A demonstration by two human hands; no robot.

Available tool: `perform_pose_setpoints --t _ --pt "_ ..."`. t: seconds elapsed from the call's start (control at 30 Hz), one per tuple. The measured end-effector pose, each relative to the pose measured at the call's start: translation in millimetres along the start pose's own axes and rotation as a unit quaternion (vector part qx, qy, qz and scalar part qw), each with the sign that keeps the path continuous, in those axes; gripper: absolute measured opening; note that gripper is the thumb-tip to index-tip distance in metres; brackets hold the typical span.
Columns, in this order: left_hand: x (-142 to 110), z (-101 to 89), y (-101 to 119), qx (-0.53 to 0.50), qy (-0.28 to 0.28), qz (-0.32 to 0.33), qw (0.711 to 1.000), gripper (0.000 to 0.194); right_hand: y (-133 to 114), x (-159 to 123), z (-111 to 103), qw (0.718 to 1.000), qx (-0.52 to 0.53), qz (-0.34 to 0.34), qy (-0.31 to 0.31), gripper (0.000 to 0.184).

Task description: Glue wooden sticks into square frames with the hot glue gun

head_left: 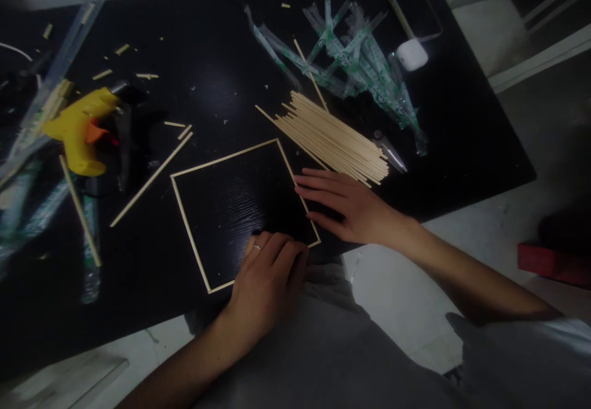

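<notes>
A four-sided frame of thin wooden sticks (pixel 225 157) lies flat on the black table. Over its near side my left hand (pixel 270 267) is bent, with a ring on one finger. Its fingers are curled and the tips are hidden, so what they hold, if anything, does not show. My right hand (pixel 346 206) lies palm down with fingers stretched out, the tips touching the frame's right side. Just beyond that hand is a pile of wooden sticks (pixel 337 141).
A yellow glue gun (pixel 83 125) stands at the left, among loose sticks, cut bits and plastic sleeves. Crumpled green-printed wrappers (pixel 355 58), a phone (pixel 414 8), a white earbud case (pixel 412 55) and a scissors-like metal tool (pixel 391 152) lie farther right. The black table's edge (pixel 489 98) slopes at right.
</notes>
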State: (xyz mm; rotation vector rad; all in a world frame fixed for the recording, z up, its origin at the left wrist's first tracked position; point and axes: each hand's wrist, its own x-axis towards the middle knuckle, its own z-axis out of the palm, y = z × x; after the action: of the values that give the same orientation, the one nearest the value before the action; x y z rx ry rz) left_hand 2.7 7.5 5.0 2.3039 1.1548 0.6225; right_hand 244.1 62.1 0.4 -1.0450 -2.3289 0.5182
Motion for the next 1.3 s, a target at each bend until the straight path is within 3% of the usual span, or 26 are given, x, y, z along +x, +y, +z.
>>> perform_pose_setpoints --t 0.47,1.3 --pt "-0.4 0.6 -0.9 0.003 -0.005 -0.001 1.0 0.009 -2.6 2.0 -2.6 1.0 0.0 -0.002 -0.003 0.044" --pt "-2.6 0.8 -3.3 0.037 -0.023 0.014 0.999 0.01 -3.0 -0.7 -6.1 0.999 0.002 0.005 -0.035 0.058"
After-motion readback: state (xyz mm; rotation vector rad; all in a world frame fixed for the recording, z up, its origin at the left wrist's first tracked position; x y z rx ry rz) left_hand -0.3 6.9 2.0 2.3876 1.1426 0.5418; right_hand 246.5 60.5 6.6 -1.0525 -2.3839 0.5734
